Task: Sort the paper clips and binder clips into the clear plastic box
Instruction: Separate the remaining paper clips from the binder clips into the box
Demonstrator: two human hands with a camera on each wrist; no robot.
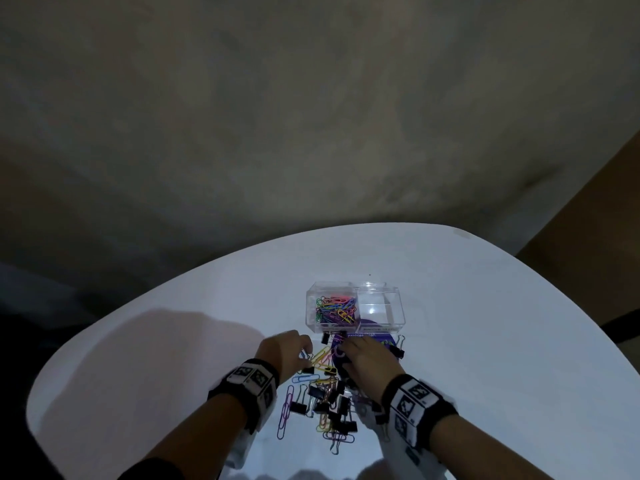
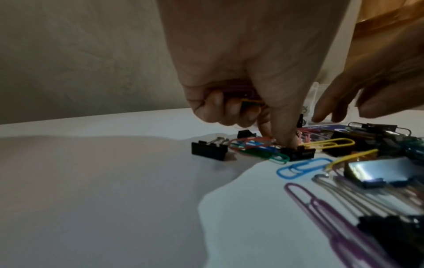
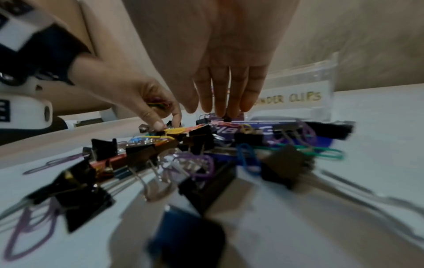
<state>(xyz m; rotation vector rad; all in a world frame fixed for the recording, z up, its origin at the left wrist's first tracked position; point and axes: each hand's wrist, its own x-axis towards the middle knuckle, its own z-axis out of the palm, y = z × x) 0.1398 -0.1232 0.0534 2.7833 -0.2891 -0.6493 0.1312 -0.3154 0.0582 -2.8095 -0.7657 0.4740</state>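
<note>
The clear plastic box [image 1: 381,292] stands on the white table [image 1: 485,323]. Its left compartment holds coloured paper clips [image 1: 335,309]; the right one, labelled binder clips [image 3: 296,98], looks empty. A mixed pile of paper clips and black binder clips [image 1: 323,400] lies in front of the box. My left hand [image 1: 304,355] keeps a bunch of paper clips [image 2: 243,98] curled in its palm, while its thumb and forefinger reach down onto the pile beside an orange clip [image 2: 252,141]. My right hand [image 3: 220,110] hangs with straight fingers, its tips touching a binder clip [image 3: 227,118] near the box.
A purple printed card [image 1: 372,339] lies under the box's front and under my right hand. A lone binder clip [image 2: 210,149] sits left of the pile. The table's curved edge runs close on the left and at the far side; a wall lies beyond.
</note>
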